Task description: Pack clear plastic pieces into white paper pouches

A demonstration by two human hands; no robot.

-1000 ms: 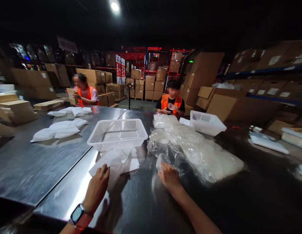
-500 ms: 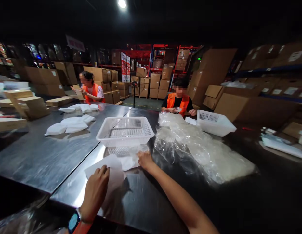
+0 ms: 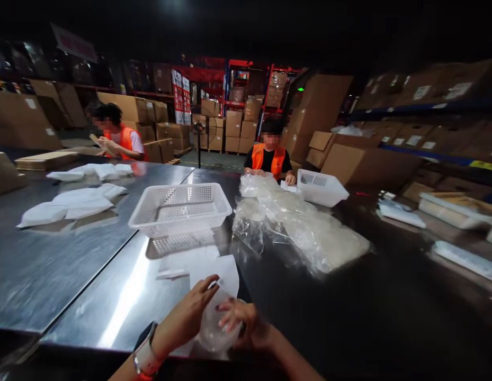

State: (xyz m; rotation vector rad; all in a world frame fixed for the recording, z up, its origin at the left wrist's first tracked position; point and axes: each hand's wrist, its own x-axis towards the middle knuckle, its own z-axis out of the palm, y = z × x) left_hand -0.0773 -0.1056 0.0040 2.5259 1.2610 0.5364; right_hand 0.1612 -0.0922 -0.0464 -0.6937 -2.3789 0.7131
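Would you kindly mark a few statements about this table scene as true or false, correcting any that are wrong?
1. A watch is worn on the same arm as the left hand. True.
2. The large pile of bagged items lies left of the nearer white basket. False: the pile lies to the right of that basket.
3. The right hand is at a translucent piece. True.
4. The two co-workers wear green vests. False: their vests are orange.
5. White packets lie on the left part of the table. True.
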